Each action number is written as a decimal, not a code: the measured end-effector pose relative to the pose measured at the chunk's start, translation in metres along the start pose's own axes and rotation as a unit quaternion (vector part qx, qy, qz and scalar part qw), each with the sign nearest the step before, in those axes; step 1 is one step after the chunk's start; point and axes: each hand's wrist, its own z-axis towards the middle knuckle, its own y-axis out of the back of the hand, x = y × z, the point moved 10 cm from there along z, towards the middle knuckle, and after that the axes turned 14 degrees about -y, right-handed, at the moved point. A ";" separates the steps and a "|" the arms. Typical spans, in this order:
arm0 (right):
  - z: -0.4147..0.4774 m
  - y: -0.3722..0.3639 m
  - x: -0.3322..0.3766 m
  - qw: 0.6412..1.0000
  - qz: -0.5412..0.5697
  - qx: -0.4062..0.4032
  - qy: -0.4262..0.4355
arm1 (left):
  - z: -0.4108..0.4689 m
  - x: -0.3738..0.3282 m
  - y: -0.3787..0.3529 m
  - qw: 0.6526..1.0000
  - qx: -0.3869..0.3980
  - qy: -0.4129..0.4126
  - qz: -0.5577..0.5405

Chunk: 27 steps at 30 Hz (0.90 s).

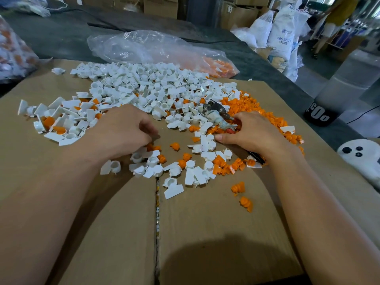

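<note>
The hand tool (216, 115) is lying slantwise at the right-centre of the cardboard box (205, 233). Its grey metal head is pointing far-left over the parts, and its dark handle end is sticking out near-right from under the palm. The right hand (253, 134) is gripping it, with the fingers (242, 120) curling over the handle and the thumb (220, 137) lying flat along the near side, pointing left.

The left hand (123, 132) is hovering knuckles-up just left of centre. Its fingers (144, 128) are bending down and inward, with the tips hidden, so I cannot tell whether they are pinching anything. A few loose orange pieces (153, 148) are lying just under them.

Between and near the two hands, white pieces (197, 173) and more orange ones are lying scattered on the box. A big white heap (144, 85) is spreading across the far and left parts of the box top, and an orange heap (257, 108) is sitting to the right, partly under the right hand.

Beyond the box, a clear plastic bag (144, 46) holding orange parts is lying on the dark counter (61, 36). Another bag (12, 52) is sitting at the far left edge. White sacks (283, 33) are standing far right, and a white object with black dots (362, 155) is resting at the right edge.
</note>
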 end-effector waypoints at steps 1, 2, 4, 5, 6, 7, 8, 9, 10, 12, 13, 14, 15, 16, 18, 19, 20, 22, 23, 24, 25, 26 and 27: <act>0.000 0.000 0.000 1.000 -0.002 0.001 0.000 | 0.001 -0.001 -0.002 1.000 0.000 -0.009 0.008; 0.000 -0.001 0.000 1.000 -0.004 0.001 0.000 | 0.002 -0.002 -0.003 1.000 -0.005 -0.018 0.015; 0.001 -0.001 0.000 1.000 -0.007 0.000 0.000 | 0.003 -0.002 -0.001 0.999 -0.029 -0.027 0.011; 0.001 -0.001 0.000 1.000 -0.007 0.000 0.000 | 0.003 -0.001 0.003 0.998 -0.049 -0.026 0.006; 0.000 -0.001 0.000 1.000 -0.007 0.000 0.001 | 0.003 0.000 0.008 0.997 -0.071 -0.024 0.009; 0.000 -0.001 0.000 1.000 -0.007 0.000 0.001 | 0.002 0.002 0.014 0.996 -0.089 -0.020 0.017; 0.000 -0.001 0.000 1.000 -0.007 -0.001 0.002 | 0.001 0.004 0.018 0.994 -0.101 -0.014 0.027; 0.000 0.000 0.000 1.000 -0.007 -0.001 0.002 | 0.001 0.007 0.021 0.994 -0.106 -0.008 0.032; 0.000 0.000 -0.001 1.000 -0.007 -0.001 0.002 | 0.000 0.009 0.022 0.994 -0.106 0.001 0.032; 0.000 0.000 -0.001 1.000 -0.005 0.001 0.001 | -0.003 0.010 0.022 0.994 -0.101 0.015 0.023; 0.000 0.000 -0.001 1.000 -0.004 0.001 0.000 | -0.003 0.008 0.023 0.995 -0.102 0.017 0.018; 0.000 0.000 0.000 1.000 -0.003 0.002 0.001 | -0.003 0.007 0.023 0.995 -0.102 0.018 0.011; 0.000 0.000 0.000 1.000 -0.003 0.003 0.002 | -0.002 0.007 0.023 0.995 -0.101 0.020 0.001; -0.001 0.000 0.000 1.000 -0.003 0.004 0.003 | -0.001 0.007 0.023 0.995 -0.097 0.023 -0.010; -0.001 0.000 -0.001 1.000 -0.002 0.006 0.004 | -0.001 0.008 0.018 0.996 -0.071 0.026 -0.039; -0.001 0.000 -0.001 1.000 -0.001 0.008 0.004 | -0.002 0.007 0.012 0.997 -0.043 0.023 -0.052; -0.001 0.000 -0.001 1.000 0.000 0.010 0.003 | -0.003 0.007 0.006 0.998 -0.011 0.019 -0.060; -0.002 0.001 -0.002 1.000 0.002 0.013 0.003 | -0.005 0.006 -0.002 0.997 0.031 0.012 -0.068; -0.002 0.001 -0.002 1.000 0.002 0.014 0.003 | -0.005 0.006 -0.002 0.997 0.037 0.008 -0.067; -0.001 0.001 -0.002 1.000 0.001 0.014 0.003 | -0.005 0.005 -0.002 0.998 0.039 0.002 -0.057; -0.001 0.001 -0.002 1.000 0.000 0.013 0.003 | -0.004 0.004 -0.002 0.998 0.039 -0.006 -0.041; -0.001 0.000 -0.002 1.000 -0.002 0.013 0.004 | -0.003 0.002 -0.001 0.999 0.036 -0.015 -0.024; 0.000 0.000 -0.001 1.000 -0.003 0.013 0.004 | -0.001 0.000 0.000 0.999 0.030 -0.025 -0.007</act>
